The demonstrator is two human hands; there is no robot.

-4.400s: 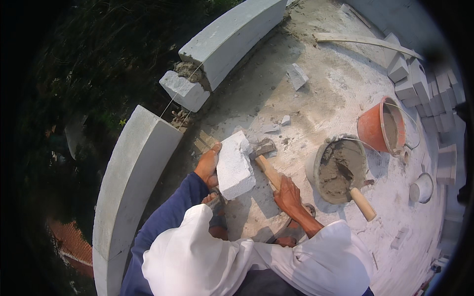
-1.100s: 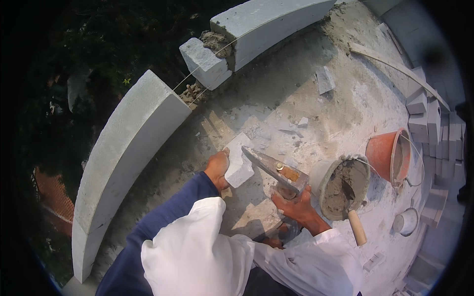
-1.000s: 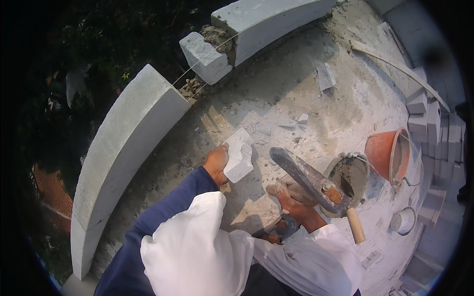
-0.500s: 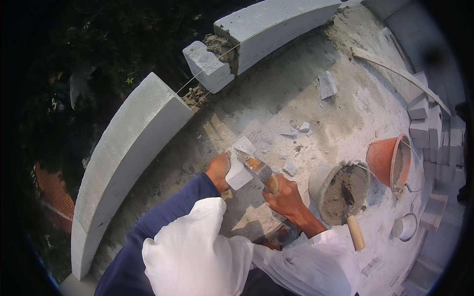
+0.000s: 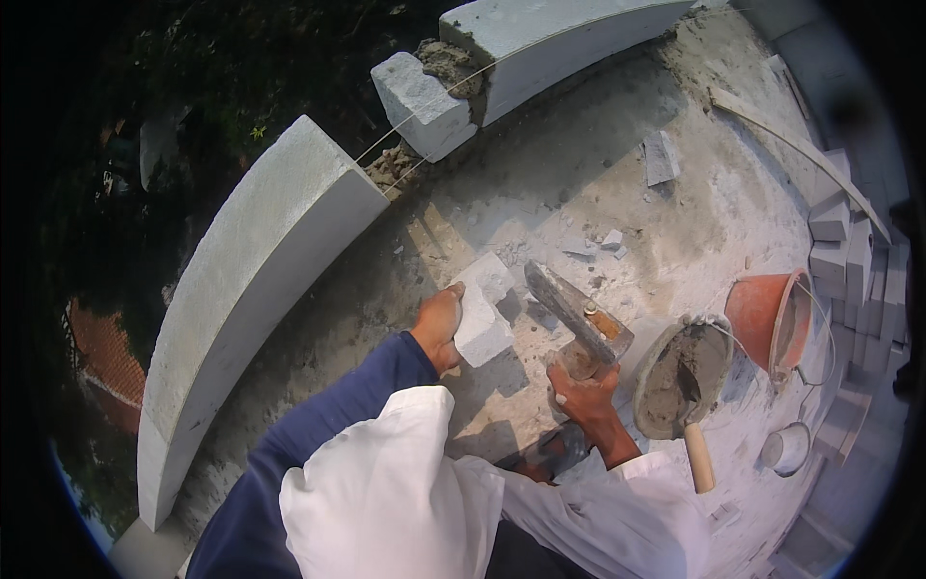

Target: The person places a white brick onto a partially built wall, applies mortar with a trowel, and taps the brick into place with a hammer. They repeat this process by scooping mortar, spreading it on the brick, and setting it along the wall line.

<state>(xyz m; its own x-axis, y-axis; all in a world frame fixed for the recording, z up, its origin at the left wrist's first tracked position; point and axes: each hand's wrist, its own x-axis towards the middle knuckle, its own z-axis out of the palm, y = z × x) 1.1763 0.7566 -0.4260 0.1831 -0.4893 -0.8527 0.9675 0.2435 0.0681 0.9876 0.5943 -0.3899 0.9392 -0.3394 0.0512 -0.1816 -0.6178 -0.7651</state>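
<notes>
My left hand (image 5: 440, 326) grips a pale grey piece of lightweight block (image 5: 482, 328) by its left side. The block's right side has a ragged notch. To its right, apart from the block, my right hand (image 5: 585, 394) is closed round the handle of a brick hammer (image 5: 579, 304). Its long flat steel head is raised and points up and left, and a bit of wood shows at the head. Most of the handle is hidden by my fingers.
Curved rows of blocks (image 5: 260, 261) edge the left and top, with a short block (image 5: 422, 106) in mortar, a string and a gap. A mortar bucket (image 5: 651, 372) holds a trowel (image 5: 698, 458). An orange bucket (image 5: 757, 314), a small pail (image 5: 786, 450), a plank (image 5: 801, 145) and stacked blocks (image 5: 857, 251) stand right.
The hammer has lifted off the block and swung right with my right hand. The block has turned a little in my left hand, and its notched side now shows.
</notes>
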